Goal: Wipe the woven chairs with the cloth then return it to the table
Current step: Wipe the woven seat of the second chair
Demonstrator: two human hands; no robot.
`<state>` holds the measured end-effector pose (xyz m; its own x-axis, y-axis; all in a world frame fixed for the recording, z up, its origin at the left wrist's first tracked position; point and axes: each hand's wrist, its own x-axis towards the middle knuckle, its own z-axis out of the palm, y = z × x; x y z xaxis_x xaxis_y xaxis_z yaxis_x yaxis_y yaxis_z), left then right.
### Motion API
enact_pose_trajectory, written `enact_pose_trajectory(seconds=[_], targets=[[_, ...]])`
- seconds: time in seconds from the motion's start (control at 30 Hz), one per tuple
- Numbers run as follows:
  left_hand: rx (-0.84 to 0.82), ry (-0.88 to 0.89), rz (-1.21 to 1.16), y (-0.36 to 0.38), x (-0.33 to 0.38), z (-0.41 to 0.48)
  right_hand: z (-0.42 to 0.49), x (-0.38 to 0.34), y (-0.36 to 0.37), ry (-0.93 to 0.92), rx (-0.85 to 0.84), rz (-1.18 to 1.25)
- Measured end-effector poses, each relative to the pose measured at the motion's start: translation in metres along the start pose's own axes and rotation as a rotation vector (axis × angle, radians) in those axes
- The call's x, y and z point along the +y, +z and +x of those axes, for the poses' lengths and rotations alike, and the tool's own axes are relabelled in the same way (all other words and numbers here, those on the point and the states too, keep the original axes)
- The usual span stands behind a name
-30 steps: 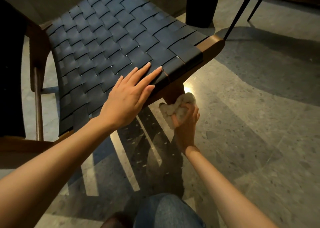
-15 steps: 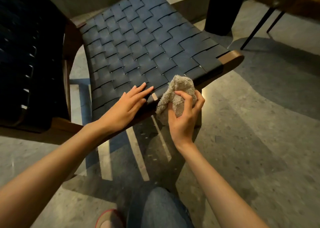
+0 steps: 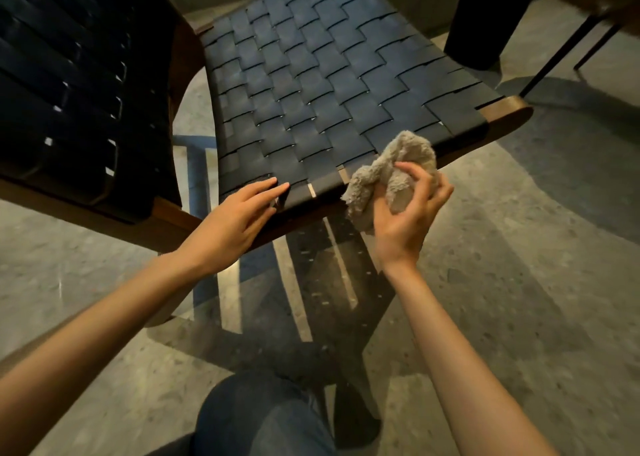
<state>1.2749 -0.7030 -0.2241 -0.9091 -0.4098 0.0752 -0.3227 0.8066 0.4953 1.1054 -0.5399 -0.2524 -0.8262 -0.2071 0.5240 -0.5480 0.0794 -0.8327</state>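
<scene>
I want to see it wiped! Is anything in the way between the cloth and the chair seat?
Nothing visible is. The right hand holds the bunched cloth at the front edge of the woven seat, with nothing between them. The left hand rests on that edge further left, clear of the cloth.

— Can any word, label, brand or number be read here?
— No. Nothing in view carries legible writing or a sign.
</scene>
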Motion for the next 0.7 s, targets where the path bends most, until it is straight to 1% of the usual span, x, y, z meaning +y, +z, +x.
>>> enact_pose_trajectory(seconds=[0.1, 0.2, 0.33, 0.4, 0.47, 0.53, 0.6, 0.63, 0.7], targets=[[0.026, 0.02, 0.008, 0.003, -0.005, -0.007, -0.015, -0.005, 0.01, 0.01, -0.036, 0.001], [0.046, 0.044, 0.03, 0.005, -0.006, -0.013, -0.047, -0.013, 0.031, 0.01, -0.159, 0.022], [0.092, 0.038, 0.026, 0.005, -0.003, -0.02, -0.078, -0.025, 0.049, 0.078, -0.3, 0.037], [0.145, 0.051, 0.124, 0.007, 0.001, -0.029, -0.088, -0.03, 0.05, 0.081, -0.375, 0.014], [0.251, 0.028, 0.189, 0.01, 0.005, -0.039, -0.091, -0.035, 0.046, 0.099, -0.473, 0.043], [0.325, -0.041, 0.111, 0.013, 0.011, -0.048, -0.089, -0.039, 0.036, 0.123, -0.586, 0.112], [0.329, -0.079, 0.008, 0.013, 0.016, -0.052, -0.085, -0.04, 0.023, 0.123, -0.678, 0.171], [0.317, -0.082, 0.002, 0.013, 0.018, -0.053, -0.081, -0.041, 0.017, 0.138, -0.695, 0.191], [0.293, -0.085, 0.018, 0.011, 0.022, -0.056, -0.072, -0.041, 0.005, 0.159, -0.656, 0.148]])
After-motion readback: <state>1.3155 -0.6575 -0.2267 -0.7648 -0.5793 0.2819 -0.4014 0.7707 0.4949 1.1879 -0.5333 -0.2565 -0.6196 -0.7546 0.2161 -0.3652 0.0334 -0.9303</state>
